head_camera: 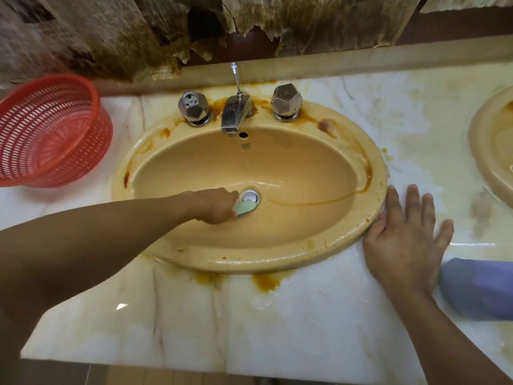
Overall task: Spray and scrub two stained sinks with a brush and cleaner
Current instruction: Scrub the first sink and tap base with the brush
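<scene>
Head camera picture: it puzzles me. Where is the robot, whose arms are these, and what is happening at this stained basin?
There is no robot here. A person wears one wide-angle camera on the head, so you look down along their own arms. The left hand grips a pale green brush beside the metal drain of the rust-stained tan oval ceramic sink. The right hand rests flat, fingers spread, on the wet white marble counter beside the sink's rim. A thin stream runs from the chrome tap. A red plastic mesh basket sits at the left; the edge of a second tan sink shows at the right.
</scene>
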{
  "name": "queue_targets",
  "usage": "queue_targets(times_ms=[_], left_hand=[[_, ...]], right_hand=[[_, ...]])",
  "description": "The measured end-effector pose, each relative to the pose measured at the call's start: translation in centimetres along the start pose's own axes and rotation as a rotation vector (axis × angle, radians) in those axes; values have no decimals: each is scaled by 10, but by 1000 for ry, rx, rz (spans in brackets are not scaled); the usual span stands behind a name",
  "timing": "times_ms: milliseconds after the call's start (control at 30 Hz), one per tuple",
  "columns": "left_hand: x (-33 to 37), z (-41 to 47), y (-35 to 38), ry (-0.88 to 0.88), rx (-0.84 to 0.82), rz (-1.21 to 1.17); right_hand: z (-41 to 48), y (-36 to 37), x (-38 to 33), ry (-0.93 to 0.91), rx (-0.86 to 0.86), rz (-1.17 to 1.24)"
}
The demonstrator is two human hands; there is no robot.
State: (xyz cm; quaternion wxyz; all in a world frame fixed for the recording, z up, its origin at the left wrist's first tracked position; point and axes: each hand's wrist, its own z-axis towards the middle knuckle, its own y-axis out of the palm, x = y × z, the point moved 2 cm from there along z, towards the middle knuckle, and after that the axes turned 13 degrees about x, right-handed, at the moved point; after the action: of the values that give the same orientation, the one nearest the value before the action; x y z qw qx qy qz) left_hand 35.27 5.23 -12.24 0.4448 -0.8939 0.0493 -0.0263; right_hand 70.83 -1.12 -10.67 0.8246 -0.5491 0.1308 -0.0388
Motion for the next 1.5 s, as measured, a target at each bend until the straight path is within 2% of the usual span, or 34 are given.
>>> queue_targets(times_ms=[133,400,467,567,667,833,933,1033,1067,1133,1300,1400,1500], left_hand=[[-20,-7,0,-36,49,-43],[23,9,-3,23,123,-62],[19,5,-3,54,75,-56],[-8,-17,2,111,-106,-33],[-47,-46,-12,100,-205,127],[-92,-76,-87,10,-244,603],[-92,-72,-121,-22,-88,831],[-75,-62,-124,-4,143,911],[-70,-60,-118,2,196,895],[-66,-64,-100,1,174,864],[-55,-75,-51,53,-215,774],[-26,-65,-42,79,-322,495],[17,-41,-24,94,-255,21]], right_hand=[[0,-1,0,6,-5,-3],[0,0,-1,5,-21,-23],[0,1,0,4,-21,-18],[1,1,0,3,-21,-13],[0,0,0,0,-32,-27],[1,-2,-2,5,-33,-27],[1,-3,-2,3,-32,-24],[1,-2,-2,2,-36,-30],[1,-2,-2,2,-34,-30],[1,-1,-1,-1,-31,-27],[1,-1,0,-3,-26,-30],[1,-1,-1,-4,-30,-33],[2,-2,0,3,-38,-37]])
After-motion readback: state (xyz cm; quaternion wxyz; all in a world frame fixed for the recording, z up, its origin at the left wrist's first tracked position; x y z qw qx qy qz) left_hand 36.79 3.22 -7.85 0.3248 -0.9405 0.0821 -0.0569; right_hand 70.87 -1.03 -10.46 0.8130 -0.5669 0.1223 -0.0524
